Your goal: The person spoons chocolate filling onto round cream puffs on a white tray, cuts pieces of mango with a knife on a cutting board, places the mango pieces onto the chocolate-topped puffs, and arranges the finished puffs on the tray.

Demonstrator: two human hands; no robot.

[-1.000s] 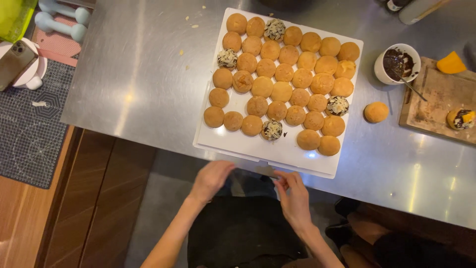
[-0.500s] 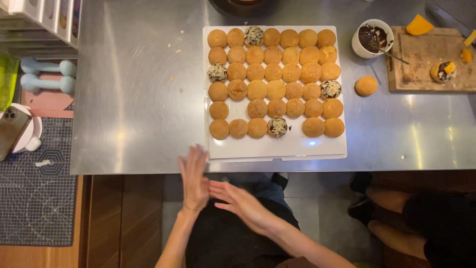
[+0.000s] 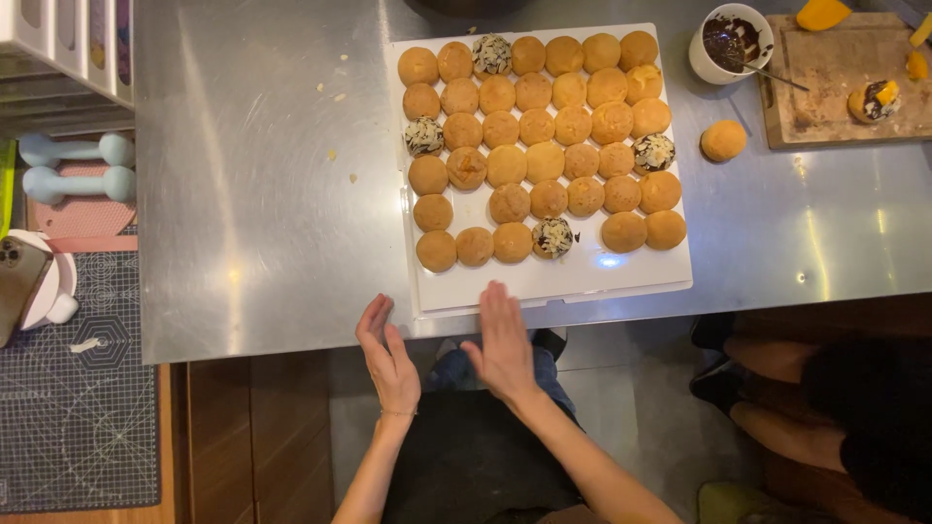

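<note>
A white tray (image 3: 573, 281) on a steel table (image 3: 262, 194) carries several round golden puffs (image 3: 544, 160); a few are topped with dark chocolate and almond flakes (image 3: 553, 236). My left hand (image 3: 388, 354) hovers flat and empty just below the table's near edge, left of the tray's front corner. My right hand (image 3: 505, 344) is held flat with fingers together, its fingertips at the tray's front edge, holding nothing.
A white cup of chocolate with a spoon (image 3: 728, 44) and a loose puff (image 3: 723, 141) sit right of the tray. A wooden board (image 3: 835, 87) holds a dipped puff (image 3: 874, 100). Blue dumbbells (image 3: 78, 165), a cutting mat (image 3: 78, 398) and another person's legs (image 3: 825, 388) flank me.
My hands came together near the table edge, then separated again; the right hand moved up to the tray's front edge. The view shifted so the tray sits more central.
</note>
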